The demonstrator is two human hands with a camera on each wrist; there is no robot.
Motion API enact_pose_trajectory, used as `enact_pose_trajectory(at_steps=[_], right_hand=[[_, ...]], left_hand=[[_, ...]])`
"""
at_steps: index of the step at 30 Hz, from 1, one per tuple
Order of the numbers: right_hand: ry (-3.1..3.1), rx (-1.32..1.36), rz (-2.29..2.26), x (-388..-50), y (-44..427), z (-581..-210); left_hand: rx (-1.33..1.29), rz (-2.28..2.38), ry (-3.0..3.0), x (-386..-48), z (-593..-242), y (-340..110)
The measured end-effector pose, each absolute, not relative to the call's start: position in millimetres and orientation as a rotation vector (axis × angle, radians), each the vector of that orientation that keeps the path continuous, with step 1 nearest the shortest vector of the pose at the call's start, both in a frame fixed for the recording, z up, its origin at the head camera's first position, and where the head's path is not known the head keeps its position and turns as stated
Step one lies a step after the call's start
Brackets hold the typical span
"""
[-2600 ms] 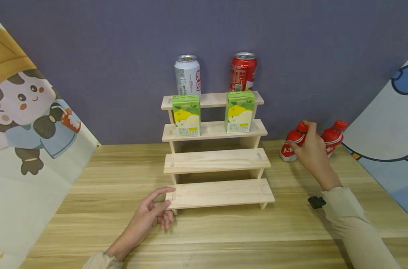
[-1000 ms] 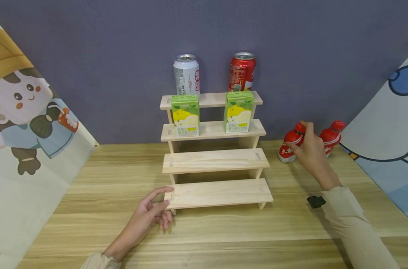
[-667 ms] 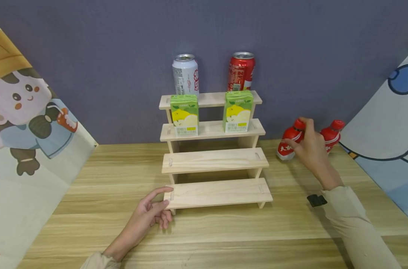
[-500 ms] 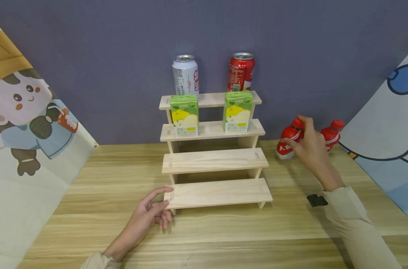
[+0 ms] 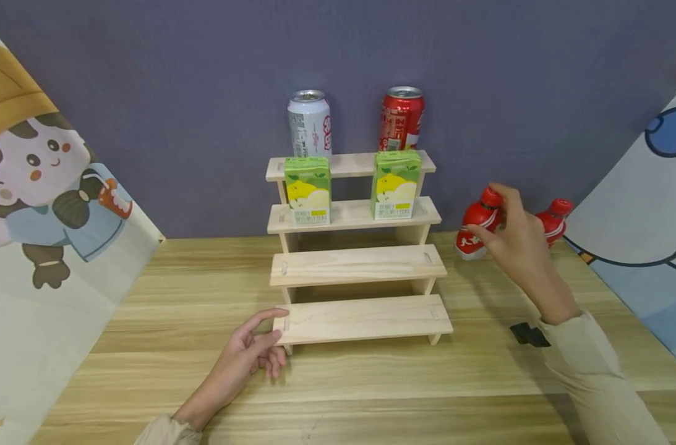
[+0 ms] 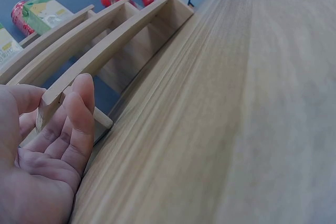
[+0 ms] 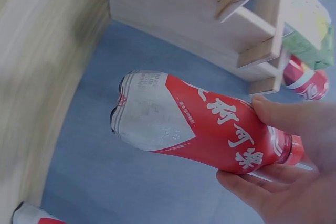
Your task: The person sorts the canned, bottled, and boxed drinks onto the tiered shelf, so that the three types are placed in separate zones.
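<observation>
At the right of the head view my right hand grips a red plastic soda bottle near its neck, thumb on one side and fingers on the other. The right wrist view shows the bottle's label and its pale base, which looks raised off the table. A second red bottle stands just behind that hand, partly hidden by it. My left hand pinches the left end of the lowest step of a wooden tiered shelf, thumb at the front edge and index finger on top.
On the top step stand a white can and a red can. Two green juice boxes, the left carton and the right carton, stand one step lower. A dark wall panel rises behind the table.
My right hand has lifted the nearer red bottle a little upward, closing in on its neck. My left hand has stayed on the shelf. The cans and juice boxes have not moved.
</observation>
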State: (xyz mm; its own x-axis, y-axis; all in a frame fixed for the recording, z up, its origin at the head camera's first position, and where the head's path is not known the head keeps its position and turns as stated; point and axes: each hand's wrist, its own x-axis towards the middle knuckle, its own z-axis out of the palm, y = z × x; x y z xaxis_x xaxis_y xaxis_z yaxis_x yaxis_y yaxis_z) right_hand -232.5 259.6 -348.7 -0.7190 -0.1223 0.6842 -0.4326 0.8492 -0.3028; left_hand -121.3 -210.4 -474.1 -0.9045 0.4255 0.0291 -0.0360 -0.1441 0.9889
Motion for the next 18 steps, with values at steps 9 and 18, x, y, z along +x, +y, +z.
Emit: enact_pose_trajectory(at_steps=[9,18], right_hand=[[-2.314,0.421,0.584,-217,249,-336],[-2.245,0.450,0.563,-206,237,-323]], left_hand=[[0.453,2.131,1.796,-121,-478,-208],[0.448,2.132,1.811,-121,-474,-210]])
